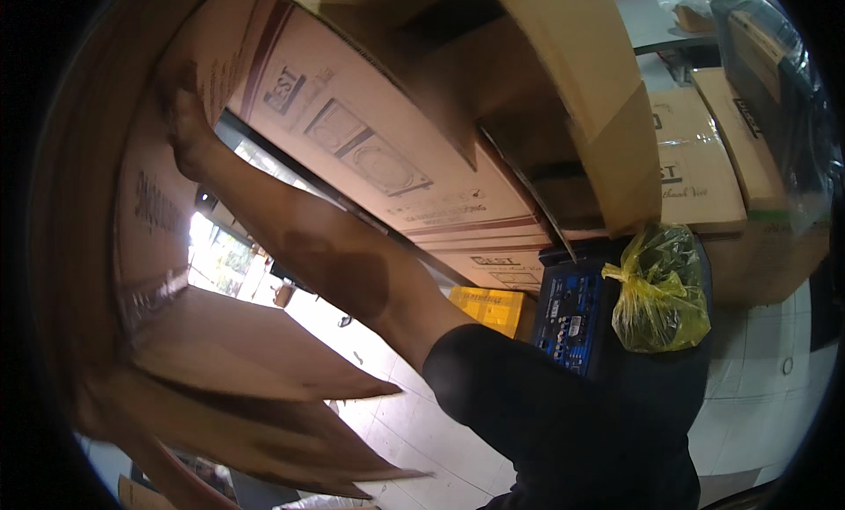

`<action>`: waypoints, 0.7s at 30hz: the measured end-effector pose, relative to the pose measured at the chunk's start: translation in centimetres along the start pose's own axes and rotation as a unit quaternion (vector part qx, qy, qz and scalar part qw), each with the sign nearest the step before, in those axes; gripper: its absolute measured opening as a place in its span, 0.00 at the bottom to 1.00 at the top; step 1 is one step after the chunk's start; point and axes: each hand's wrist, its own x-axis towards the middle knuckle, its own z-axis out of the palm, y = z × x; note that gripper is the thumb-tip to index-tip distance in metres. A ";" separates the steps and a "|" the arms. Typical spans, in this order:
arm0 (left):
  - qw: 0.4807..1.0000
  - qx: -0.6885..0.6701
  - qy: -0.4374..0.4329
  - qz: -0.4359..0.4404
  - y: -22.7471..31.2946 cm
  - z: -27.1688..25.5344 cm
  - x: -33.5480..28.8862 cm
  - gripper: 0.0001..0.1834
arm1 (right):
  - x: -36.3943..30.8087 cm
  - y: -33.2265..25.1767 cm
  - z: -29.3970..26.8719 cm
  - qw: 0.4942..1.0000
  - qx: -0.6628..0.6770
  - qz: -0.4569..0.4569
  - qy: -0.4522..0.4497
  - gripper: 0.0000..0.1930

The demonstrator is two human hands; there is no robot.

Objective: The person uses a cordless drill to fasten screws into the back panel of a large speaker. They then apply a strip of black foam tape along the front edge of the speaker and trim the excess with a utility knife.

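Note:
A large brown cardboard box fills the left side, tilted close in front of me, its loose flaps hanging toward the floor. My right arm, in a dark short sleeve, reaches across to it. My right hand is closed against the box's upper side, its fingertips in shadow. Low at the left rim, my left hand grips the box near the base of the flaps; dimness and the box hide most of its fingers.
A tall printed carton and an open-flapped carton stand beyond my arm. On a dark device with a blue panel sits a knotted yellow plastic bag. Stacked cartons are at right, a yellow box below, over white tiled floor.

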 end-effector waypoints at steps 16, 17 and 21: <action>0.960 -0.279 0.011 -0.018 8.0 22.2 19.2 0.34 | -39.2 -24.8 -2.3 0.845 -0.457 0.241 0.137 0.37; 0.963 -0.266 0.039 -0.012 9.9 20.2 17.3 0.32 | -44.3 -27.6 -0.6 0.858 -0.412 0.255 0.171 0.37; 0.910 -0.410 0.042 -0.043 20.9 9.7 8.5 0.27 | -63.9 -39.6 10.3 0.735 -0.411 0.184 0.507 0.35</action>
